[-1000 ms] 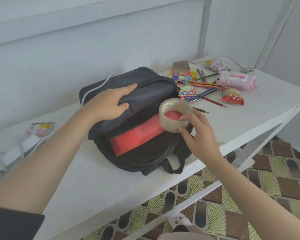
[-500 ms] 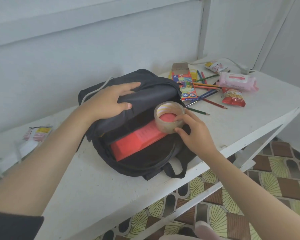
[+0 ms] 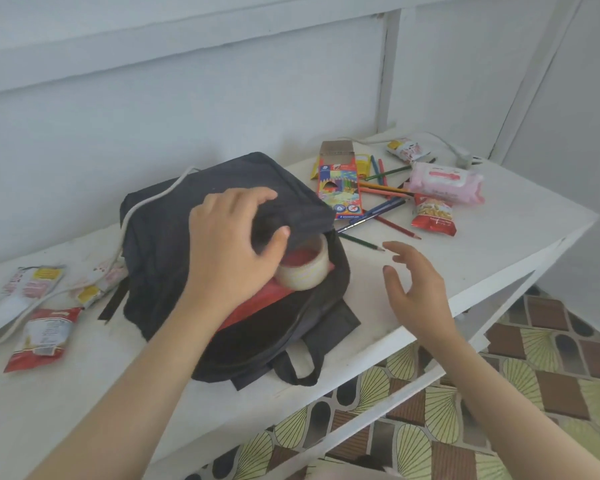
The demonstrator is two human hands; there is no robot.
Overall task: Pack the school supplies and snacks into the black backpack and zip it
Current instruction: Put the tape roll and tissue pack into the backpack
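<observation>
The black backpack point(image 3: 160, 244) lies open on the white table point(image 3: 482, 244). My left hand point(image 3: 229, 251) grips its top flap and holds it up. Inside lie a red box point(image 3: 257, 306) and, on top of it, a roll of clear tape point(image 3: 305, 271). My right hand point(image 3: 416, 285) hovers empty beside the bag's opening, fingers spread. To the right lie a coloured pencil box point(image 3: 340, 188), loose pencils point(image 3: 381, 216), a pink wipes pack point(image 3: 447, 181) and a red snack packet point(image 3: 433, 216). Further snack packets point(image 3: 42, 337) lie to the left.
A white cable point(image 3: 142, 206) runs over the backpack's back edge, and a plug point(image 3: 465, 159) lies at the far right corner. Another small packet point(image 3: 407, 150) sits near the wall. The table's front edge drops to a tiled floor point(image 3: 551, 358).
My right hand has set the tape roll into the backpack on the red box, let go and drawn back to the right. My left hand still holds the flap.
</observation>
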